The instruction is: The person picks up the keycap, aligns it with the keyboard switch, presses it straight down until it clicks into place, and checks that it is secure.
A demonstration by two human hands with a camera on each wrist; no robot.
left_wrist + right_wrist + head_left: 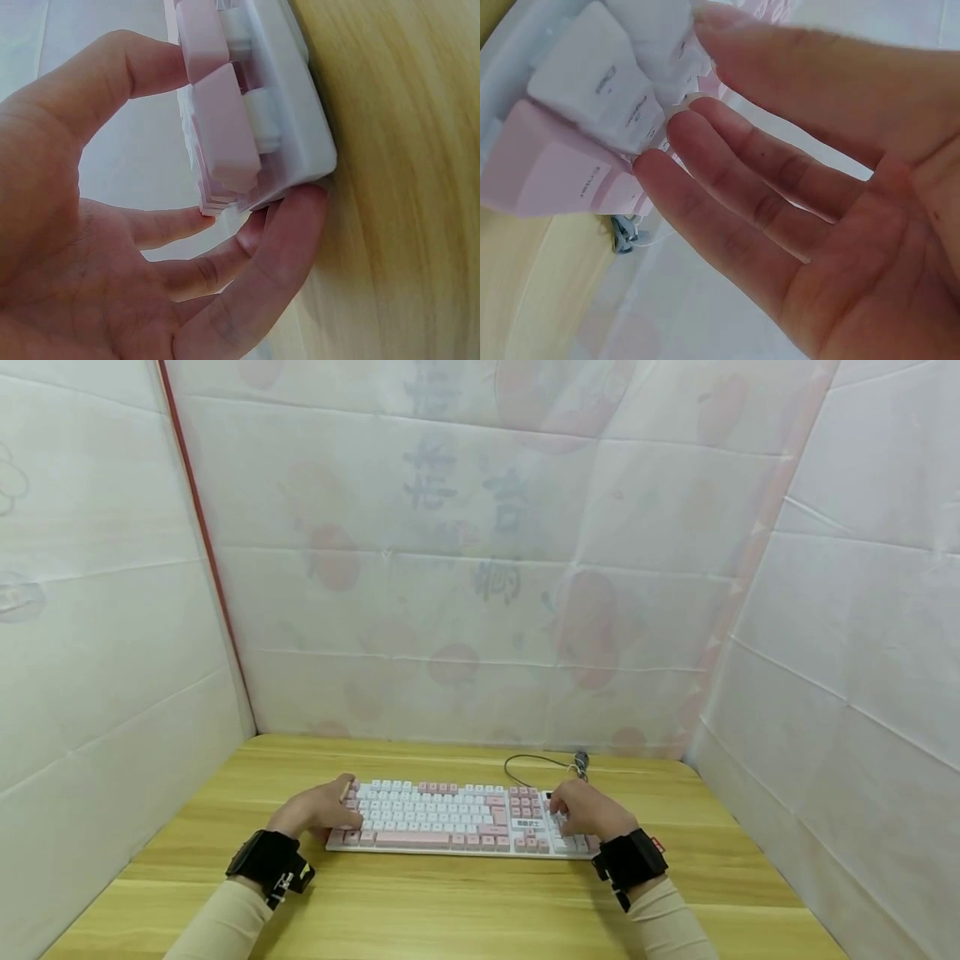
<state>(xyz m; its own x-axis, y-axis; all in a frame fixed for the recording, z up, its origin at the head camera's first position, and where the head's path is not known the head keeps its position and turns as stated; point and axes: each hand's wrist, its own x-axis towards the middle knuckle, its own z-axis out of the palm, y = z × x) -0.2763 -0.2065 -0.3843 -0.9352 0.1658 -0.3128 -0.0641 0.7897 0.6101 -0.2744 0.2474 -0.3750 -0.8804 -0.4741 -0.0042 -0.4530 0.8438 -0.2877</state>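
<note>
A white keyboard (427, 816) with white and pink keys lies across the table, its long pink space bar (412, 839) toward me. At its left end my left hand (318, 807) holds on. In the left wrist view the thumb (127, 64) presses against a pink key while other fingers (274, 259) curl around the side and bottom corner of the case. My right hand (596, 812) rests over the number pad at the other end. Its loosely bent fingertips touch the white keys (604, 82), near the pink Enter key (551, 165).
Behind the keyboard's right part lies its bundled cable (581, 766), looping to the left. The wooden table (420, 910) is enclosed by pale printed sheeting (450, 610) at the back and both sides. Black camera straps (633, 860) sit on both wrists.
</note>
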